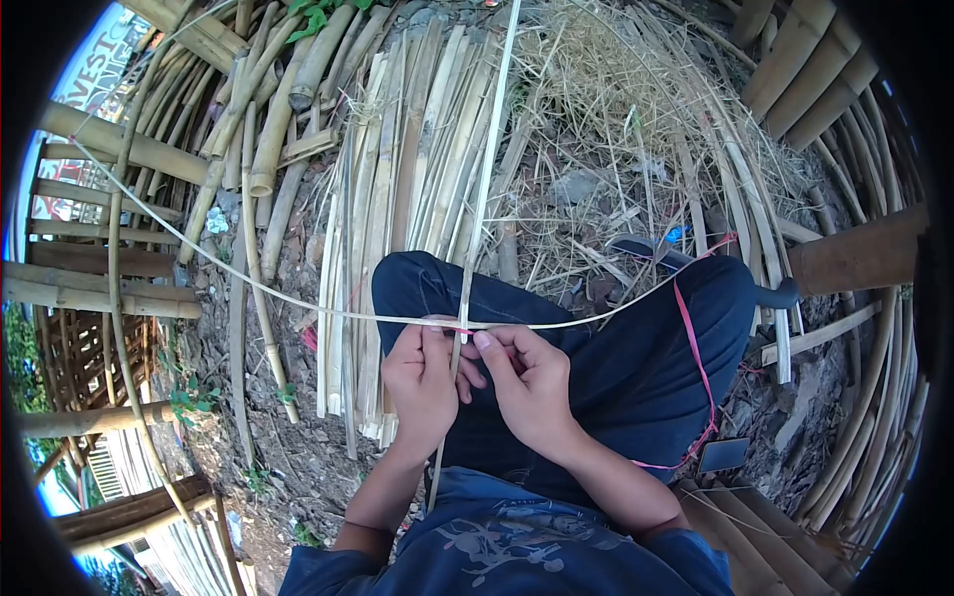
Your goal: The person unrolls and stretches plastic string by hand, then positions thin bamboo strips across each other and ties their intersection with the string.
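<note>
Two thin bamboo strips cross above my lap. One long bamboo strip (pixel 492 149) runs up and away from me, and a bowed bamboo strip (pixel 248 283) lies across it from side to side. My left hand (pixel 422 377) is closed in a pinch on the strips at the left of the crossing. My right hand (pixel 527 382) is closed just to the right, thumb against forefinger at the crossing. A bit of pink string shows between the fingertips there; its exact wrap is hidden. More pink plastic string (pixel 691 343) hangs over my right knee.
Split bamboo slats (pixel 407 149) lie in a pile ahead, beside dry shavings (pixel 586 79). Bamboo poles (pixel 278 129) stack at the left. A dark flat phone-like object (pixel 723 455) lies by my right thigh. Curved bamboo strips (pixel 865 427) line the right side.
</note>
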Demonstrator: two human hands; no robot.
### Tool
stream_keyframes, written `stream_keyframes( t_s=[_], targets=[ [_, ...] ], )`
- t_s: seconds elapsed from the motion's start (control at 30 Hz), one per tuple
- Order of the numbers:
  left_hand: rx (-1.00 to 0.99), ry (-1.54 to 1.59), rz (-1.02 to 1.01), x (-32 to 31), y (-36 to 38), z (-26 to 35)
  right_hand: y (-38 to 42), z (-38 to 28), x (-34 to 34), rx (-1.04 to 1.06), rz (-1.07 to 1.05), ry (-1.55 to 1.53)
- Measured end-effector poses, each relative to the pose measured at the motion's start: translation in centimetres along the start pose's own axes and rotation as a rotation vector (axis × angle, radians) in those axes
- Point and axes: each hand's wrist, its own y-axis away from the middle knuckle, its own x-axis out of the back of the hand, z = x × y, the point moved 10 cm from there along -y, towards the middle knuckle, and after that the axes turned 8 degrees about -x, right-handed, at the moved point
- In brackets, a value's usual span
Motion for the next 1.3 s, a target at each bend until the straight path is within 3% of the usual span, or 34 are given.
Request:
stream_keyframes(
  t_s=[0.1,0.17,0.27,0.37,0.47,0.8,1.03,1.23,1.3],
  targets=[
    [0.037,0.042,-0.011,-0.1,-0.1,-0.2,0.5,-1.1,0.1,0.111,0.043,0.117],
    [0.039,0.037,0.004,-0.4,0.0,0.1,0.4,1.3,-1.2,-0.129,-0.089,-0.229],
    [0.041,0.038,0.011,-0.3,-0.1,0.1,0.4,2.0,-1.6,-0.286,-0.147,-0.434],
    [0.054,0.060,-0.005,-0.3,-0.1,-0.2,0.2,5.3,-1.6,-0.468,-0.193,-0.493],
    [0.051,0.083,-0.007,-0.5,-0.2,-0.2,0.2,5.4,-2.2,-0.512,-0.250,-0.599],
    [0.137,0.206,-0.102,-1.4,-0.1,-1.0,0.1,4.7,-2.7,-0.502,-0.351,-0.611],
    [0.288,0.395,-0.134,-1.9,0.2,-2.8,-0.2,4.6,-1.9,-0.391,-0.242,-0.470],
    [0.124,0.193,-0.102,-1.6,0.8,-0.9,-0.2,5.3,-1.8,-0.379,-0.153,-0.587],
    [-0.024,0.065,-0.096,-1.3,1.0,0.5,-0.2,5.1,-1.7,-0.371,-0.142,-0.604]
  ],
)
